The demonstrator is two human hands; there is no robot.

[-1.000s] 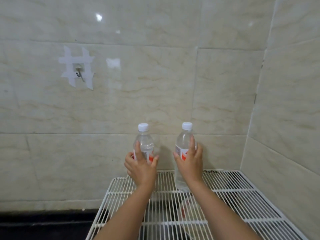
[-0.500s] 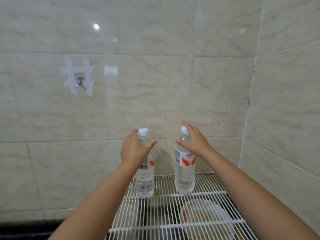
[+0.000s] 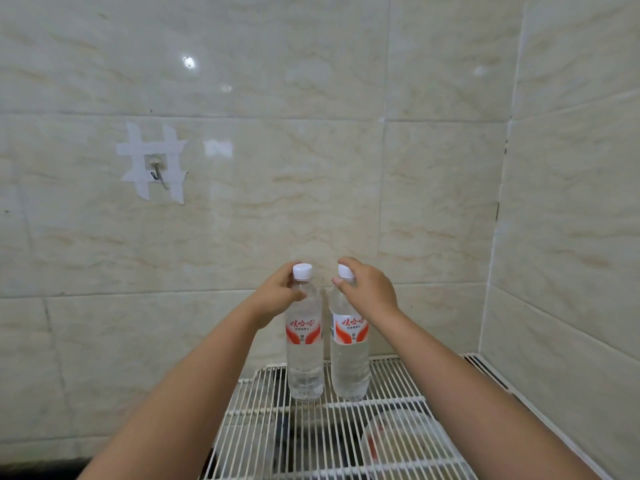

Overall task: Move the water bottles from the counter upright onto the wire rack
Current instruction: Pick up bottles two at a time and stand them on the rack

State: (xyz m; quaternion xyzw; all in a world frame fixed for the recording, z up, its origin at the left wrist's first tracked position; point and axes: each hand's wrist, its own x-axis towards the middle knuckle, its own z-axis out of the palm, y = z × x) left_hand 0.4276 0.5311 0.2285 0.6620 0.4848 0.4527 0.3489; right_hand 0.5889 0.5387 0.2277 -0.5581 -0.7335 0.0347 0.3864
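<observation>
Two clear water bottles with white caps and red-and-white labels stand upright side by side at the back of the white wire rack (image 3: 398, 382). My left hand (image 3: 277, 294) grips the neck of the left bottle (image 3: 304, 355), just under its cap. My right hand (image 3: 369, 289) curls round the neck and cap of the right bottle (image 3: 349, 358). The two bottles stand almost touching each other. Both bottoms rest on the rack's wires.
A tiled wall rises right behind the bottles, and a side wall closes the rack's right edge. A metal hook (image 3: 157, 173) taped to the wall hangs at upper left. Under the rack lies a round clear lid or bowl (image 3: 401, 445). A dark counter edge (image 3: 41, 471) shows at lower left.
Both hands slid up from the bottles' bodies to the necks. The bottles came closer together on the rack, and their labels turned to face me.
</observation>
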